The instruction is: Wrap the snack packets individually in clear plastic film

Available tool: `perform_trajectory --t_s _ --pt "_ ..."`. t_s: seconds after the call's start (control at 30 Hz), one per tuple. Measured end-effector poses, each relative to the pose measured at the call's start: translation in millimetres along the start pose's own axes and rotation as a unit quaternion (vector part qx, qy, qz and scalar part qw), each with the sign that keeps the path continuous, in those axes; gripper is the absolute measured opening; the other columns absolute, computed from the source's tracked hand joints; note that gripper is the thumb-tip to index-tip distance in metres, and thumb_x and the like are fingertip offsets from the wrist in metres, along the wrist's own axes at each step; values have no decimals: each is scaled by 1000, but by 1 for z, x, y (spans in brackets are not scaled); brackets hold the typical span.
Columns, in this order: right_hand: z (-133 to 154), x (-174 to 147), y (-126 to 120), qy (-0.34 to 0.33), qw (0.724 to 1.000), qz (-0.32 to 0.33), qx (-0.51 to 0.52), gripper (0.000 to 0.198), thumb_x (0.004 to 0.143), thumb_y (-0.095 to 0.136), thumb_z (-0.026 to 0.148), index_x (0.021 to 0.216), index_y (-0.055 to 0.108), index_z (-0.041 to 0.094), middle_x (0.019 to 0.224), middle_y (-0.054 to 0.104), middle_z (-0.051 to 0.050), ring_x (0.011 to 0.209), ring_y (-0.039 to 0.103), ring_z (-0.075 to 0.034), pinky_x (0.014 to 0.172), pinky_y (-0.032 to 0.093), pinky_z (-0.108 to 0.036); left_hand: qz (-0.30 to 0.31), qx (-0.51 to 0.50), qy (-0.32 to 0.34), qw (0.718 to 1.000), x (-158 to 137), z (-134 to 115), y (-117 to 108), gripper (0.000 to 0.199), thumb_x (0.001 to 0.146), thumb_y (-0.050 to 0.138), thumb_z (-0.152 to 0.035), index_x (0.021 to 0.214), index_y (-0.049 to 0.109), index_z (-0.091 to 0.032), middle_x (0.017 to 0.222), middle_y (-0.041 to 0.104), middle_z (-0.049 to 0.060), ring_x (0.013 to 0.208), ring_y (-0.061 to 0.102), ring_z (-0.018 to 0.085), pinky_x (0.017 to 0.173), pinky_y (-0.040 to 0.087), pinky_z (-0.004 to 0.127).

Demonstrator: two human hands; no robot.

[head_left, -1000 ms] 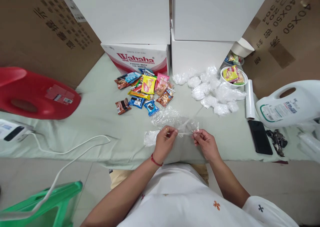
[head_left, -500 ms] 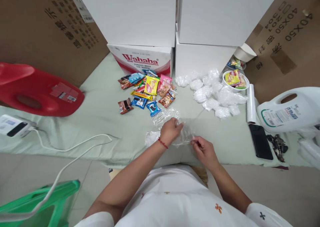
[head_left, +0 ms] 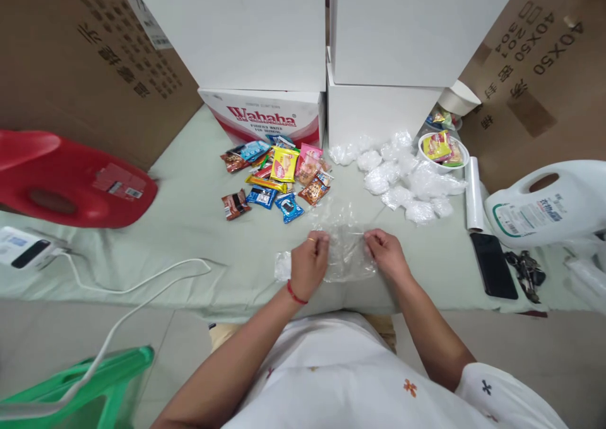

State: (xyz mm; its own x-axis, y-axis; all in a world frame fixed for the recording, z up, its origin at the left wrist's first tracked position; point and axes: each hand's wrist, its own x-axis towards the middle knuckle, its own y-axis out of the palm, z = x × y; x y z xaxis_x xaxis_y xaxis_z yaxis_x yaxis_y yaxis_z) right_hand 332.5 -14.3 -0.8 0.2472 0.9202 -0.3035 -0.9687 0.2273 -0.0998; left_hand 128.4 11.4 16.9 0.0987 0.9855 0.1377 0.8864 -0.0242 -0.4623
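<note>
A thin clear plastic bag [head_left: 348, 252] is stretched between my two hands, just above the cloth near its front edge. My left hand [head_left: 310, 262], with a red string bracelet at the wrist, pinches its left side. On its right side, the fingers of my right hand [head_left: 383, 251] are closed on it. Beside my left hand lies a small crumpled clear plastic piece [head_left: 283, 267], partly covered by that hand. Beyond the bag sits a pile of wrapped snacks [head_left: 284, 164] in several colours. To its right are several crumpled clear plastic bundles [head_left: 392, 173].
A white tub [head_left: 444, 152] holds more snack packets. Right of it lie a plastic roll [head_left: 473, 195], a black phone [head_left: 493, 266], keys [head_left: 526, 274] and a white jug [head_left: 549, 205]. A red jug [head_left: 71, 180] and white cable [head_left: 142, 277] lie left. Boxes [head_left: 265, 117] wall the back.
My left hand has moved left and slightly down, and my right hand up a little. The clear bag between them is now spread wider and flatter.
</note>
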Motion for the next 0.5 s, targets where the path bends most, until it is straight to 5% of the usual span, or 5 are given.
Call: perform_trajectory --t_s 0.13,0.23,0.37,0.5 --pt "-12 -1 -14 -4 996 -85 34 39 78 71 60 82 67 22 57 55 4 49 43 -13 48 32 -26 -89 -120 -172 974 2 26 -35 31 91 58 -53 82 58 -23 57 54 -5 52 48 14 55 38 25" --pt "-18 -5 -27 -22 994 -109 8 38 82 68 60 83 67 22 57 54 5 51 42 -13 49 32 -26 -88 -59 -193 975 -6 43 -59 25 84 64 -48 82 61 -23 67 58 -1 60 52 17 59 43 27" --pt "-23 -12 -36 -63 991 -111 -37 34 88 66 56 84 67 21 62 56 3 56 44 -13 53 34 -26 -95 124 -3 988 -12 32 -76 39 80 66 -36 115 65 -21 116 63 11 111 60 29 94 51 43" --pt "-21 -16 -34 -65 992 -98 -36 34 88 66 55 85 67 21 62 53 4 56 43 -13 53 33 -26 59 196 188 961 -5 2 -57 62 85 67 -37 143 51 -23 141 58 15 142 44 34 122 26 56"
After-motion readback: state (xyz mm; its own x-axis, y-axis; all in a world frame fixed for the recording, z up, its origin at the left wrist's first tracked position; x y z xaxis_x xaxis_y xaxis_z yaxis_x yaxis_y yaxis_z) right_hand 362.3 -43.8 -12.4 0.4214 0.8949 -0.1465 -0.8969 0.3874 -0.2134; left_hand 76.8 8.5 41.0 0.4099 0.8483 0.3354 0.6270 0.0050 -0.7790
